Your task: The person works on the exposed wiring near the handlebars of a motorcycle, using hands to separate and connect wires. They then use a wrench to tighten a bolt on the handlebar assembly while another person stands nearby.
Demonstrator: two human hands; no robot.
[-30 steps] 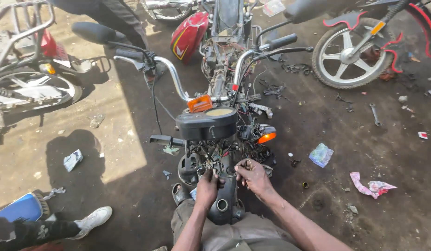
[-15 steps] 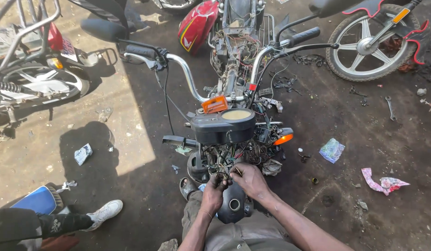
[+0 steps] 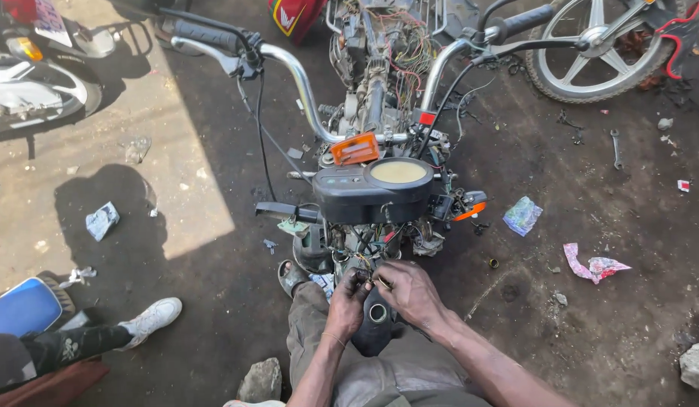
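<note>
Pinching wires (image 3: 362, 261) below instrument cluster (image 3: 373, 188), left hand (image 3: 346, 304), right hand (image 3: 409, 292).

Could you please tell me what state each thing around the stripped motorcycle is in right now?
motorcycle: stripped, frame and wiring bare.
instrument cluster: mounted, hanging over the loose wires.
wire bundle: loose, being worked by both hands.
left hand: fingertips pinched at the wires.
right hand: fingers closed around a small part by the wires.
wrench: lying on the ground, unused.
loose wheel: lying on the ground.
</note>
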